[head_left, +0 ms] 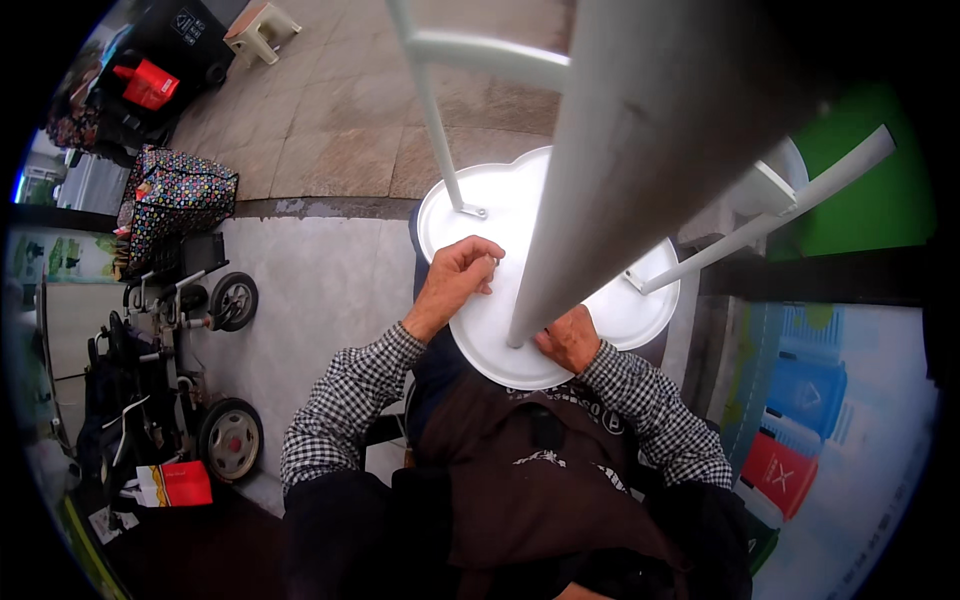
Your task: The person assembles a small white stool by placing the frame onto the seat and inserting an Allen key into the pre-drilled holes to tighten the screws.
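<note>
A white metal stool or small table lies upside down across my lap, its scalloped round top (493, 335) facing up with a raised rim. Its legs point upward: a thick near leg (620, 170) passes close in front of the view, with a thinner left leg (432, 120) and a right leg (740, 240) beyond. Over the top's left part, my left hand (462, 280) is closed in a pinch; what sits between the fingertips is too small to name. My right hand (570, 340) is curled at the foot of the near leg, its fingertips partly hidden by the leg.
On the left stand a folded wheeled cart (215, 420) and a patterned bag (180, 205). A black bin (175, 50) and a small plastic stool (262, 32) are farther off. A panel printed with coloured bins (800, 400) is on the right.
</note>
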### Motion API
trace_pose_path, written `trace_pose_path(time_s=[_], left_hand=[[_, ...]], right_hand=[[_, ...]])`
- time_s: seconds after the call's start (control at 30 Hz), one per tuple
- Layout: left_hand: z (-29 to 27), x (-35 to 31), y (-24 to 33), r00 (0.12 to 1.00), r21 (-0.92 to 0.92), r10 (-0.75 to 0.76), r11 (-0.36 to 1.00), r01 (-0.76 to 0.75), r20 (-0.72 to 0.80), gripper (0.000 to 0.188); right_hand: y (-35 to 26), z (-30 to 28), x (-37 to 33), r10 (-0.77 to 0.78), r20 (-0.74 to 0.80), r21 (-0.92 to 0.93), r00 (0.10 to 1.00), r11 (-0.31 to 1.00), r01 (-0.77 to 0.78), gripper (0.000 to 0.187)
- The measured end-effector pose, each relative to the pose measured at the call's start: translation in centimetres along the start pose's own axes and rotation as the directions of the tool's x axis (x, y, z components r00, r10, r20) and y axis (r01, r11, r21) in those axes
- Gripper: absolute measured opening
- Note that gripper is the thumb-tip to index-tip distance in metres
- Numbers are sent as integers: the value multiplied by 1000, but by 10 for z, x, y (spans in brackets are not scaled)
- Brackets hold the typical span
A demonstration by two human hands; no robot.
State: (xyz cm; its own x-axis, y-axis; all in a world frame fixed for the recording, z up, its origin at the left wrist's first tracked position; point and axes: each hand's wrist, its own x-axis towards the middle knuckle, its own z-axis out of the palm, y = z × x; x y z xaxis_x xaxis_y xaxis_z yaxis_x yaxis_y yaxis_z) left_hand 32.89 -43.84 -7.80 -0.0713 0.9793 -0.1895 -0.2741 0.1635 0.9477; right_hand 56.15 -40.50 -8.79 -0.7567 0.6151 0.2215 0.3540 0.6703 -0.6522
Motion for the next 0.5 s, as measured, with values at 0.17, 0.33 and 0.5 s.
trace_pose_path(time_s=[0.17, 0.33, 0.5], left_hand=[[-45, 15, 22, 922, -79, 136, 981, -175, -361, 20], [-78, 43, 55, 826, -288, 118, 902, -321, -552, 24], [-100, 118, 57, 802, -122, 238, 926, -357, -547, 31]], right_hand=[[3, 5, 0, 44, 58, 7, 997, 999, -44, 13], [1, 14, -3, -6, -57, -58, 998, 998, 2, 13], [21, 29, -21, 38, -13, -72, 999, 997, -39, 28]])
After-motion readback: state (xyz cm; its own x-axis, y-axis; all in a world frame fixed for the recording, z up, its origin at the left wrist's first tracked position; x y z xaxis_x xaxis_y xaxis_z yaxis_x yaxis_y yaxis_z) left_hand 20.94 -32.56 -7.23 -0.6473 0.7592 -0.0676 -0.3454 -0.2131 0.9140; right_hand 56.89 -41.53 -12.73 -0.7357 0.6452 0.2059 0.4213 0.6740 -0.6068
